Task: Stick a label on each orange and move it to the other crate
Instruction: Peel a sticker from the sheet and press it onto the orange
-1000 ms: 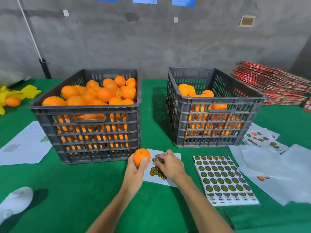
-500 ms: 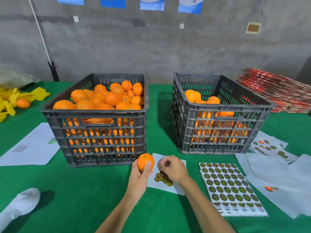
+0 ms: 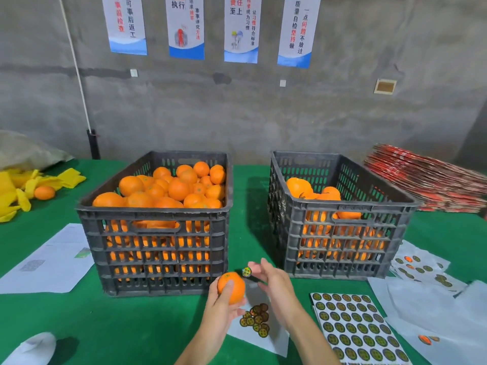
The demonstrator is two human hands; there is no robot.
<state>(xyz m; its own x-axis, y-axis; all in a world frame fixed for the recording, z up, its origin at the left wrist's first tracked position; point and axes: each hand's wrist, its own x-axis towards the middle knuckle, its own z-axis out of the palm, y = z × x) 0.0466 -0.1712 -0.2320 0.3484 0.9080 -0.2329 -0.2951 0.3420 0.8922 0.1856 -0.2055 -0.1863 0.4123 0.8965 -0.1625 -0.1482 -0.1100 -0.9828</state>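
Near the front edge of the green worktop (image 3: pixel 158 325), just ahead of the fuller crate (image 3: pixel 155 248), the left hand (image 3: pixel 218 309) cups an orange (image 3: pixel 231 287) with fingers and thumb curled round it. The right hand (image 3: pixel 274 288) hovers just beside it with a round label (image 3: pixel 246 271) at its fingertips; the other fingers spread loosely. The label appears to cling to a fingertip, close to the orange's upper right side but not yet touching the skin.

Several things could go wrong from here, as I judge it. The label hangs by a small patch of adhesive, so it may curl on itself or stick harder to the finger than to the fruit. A dimpled or dusty rind would give a weak bond, and the label could lift at an edge unless it is pressed flat. The orange is round and held in one hand only; pressure from the right could roll it out of the grip and onto the loose labels (image 3: pixel 257 321) lying on the backing sheet (image 3: pixel 263 341) below. The move to the other crate (image 3: pixel 340 233), toward the right side of the worktop, crosses a high rim, and a careless drop could bruise the fruit or scuff the label off.
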